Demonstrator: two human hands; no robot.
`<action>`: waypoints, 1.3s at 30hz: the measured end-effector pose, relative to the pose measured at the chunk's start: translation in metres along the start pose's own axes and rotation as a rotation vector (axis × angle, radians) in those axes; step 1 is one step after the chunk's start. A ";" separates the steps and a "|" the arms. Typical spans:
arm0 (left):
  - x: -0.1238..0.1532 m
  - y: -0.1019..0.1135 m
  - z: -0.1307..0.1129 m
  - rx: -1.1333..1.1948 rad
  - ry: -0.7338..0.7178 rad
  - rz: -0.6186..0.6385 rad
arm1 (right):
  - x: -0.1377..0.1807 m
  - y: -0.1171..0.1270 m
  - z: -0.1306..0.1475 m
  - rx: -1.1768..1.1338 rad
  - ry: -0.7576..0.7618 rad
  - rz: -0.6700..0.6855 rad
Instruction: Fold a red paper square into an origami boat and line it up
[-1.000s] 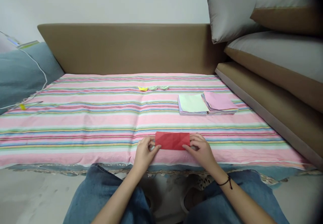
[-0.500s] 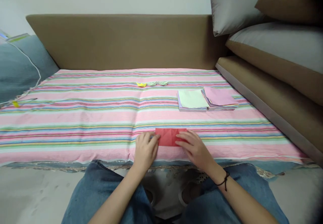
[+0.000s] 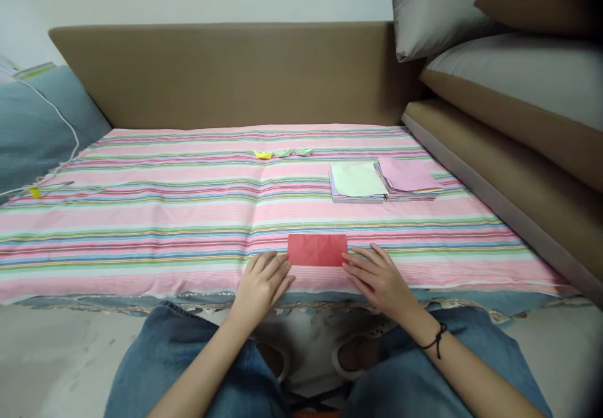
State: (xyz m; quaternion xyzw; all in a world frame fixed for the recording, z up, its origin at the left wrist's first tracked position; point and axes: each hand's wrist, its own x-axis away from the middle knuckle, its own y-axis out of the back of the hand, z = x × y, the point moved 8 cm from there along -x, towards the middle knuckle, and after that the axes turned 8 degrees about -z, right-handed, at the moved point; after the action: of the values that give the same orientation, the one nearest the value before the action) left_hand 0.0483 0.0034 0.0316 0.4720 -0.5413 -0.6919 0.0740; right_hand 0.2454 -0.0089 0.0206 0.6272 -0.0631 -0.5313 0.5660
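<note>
A red folded paper rectangle [image 3: 318,249] lies flat on the striped cloth [image 3: 188,217] near its front edge. My left hand [image 3: 261,286] rests flat on the cloth with fingers stretched out, its fingertips just at the paper's left lower corner. My right hand [image 3: 379,278] lies flat too, fingers spread, fingertips touching the paper's right edge. Neither hand holds anything.
Two stacks of coloured paper sheets [image 3: 384,180] sit on the cloth at the right. Three small folded paper figures [image 3: 283,153] lie in a row further back. Brown cushions [image 3: 509,154] rise on the right, a grey pillow with a white cable [image 3: 42,129] on the left.
Both hands have slid off the red paper, outward and toward me, and now lie flat beside it. The paper lies fully uncovered.
</note>
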 end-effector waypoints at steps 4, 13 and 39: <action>0.007 0.004 0.008 0.027 0.030 0.009 | 0.005 0.007 -0.003 -0.006 -0.014 -0.035; -0.001 -0.007 0.034 0.320 0.454 -0.091 | -0.006 0.006 -0.038 -0.246 -0.492 -0.325; -0.012 -0.021 0.031 0.328 0.549 -0.064 | -0.014 -0.007 -0.030 -0.285 -0.453 -0.218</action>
State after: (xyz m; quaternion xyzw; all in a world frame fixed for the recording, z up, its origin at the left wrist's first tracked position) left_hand 0.0404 0.0403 0.0208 0.6636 -0.5903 -0.4441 0.1182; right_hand 0.2578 0.0225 0.0169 0.4097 -0.0448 -0.7191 0.5595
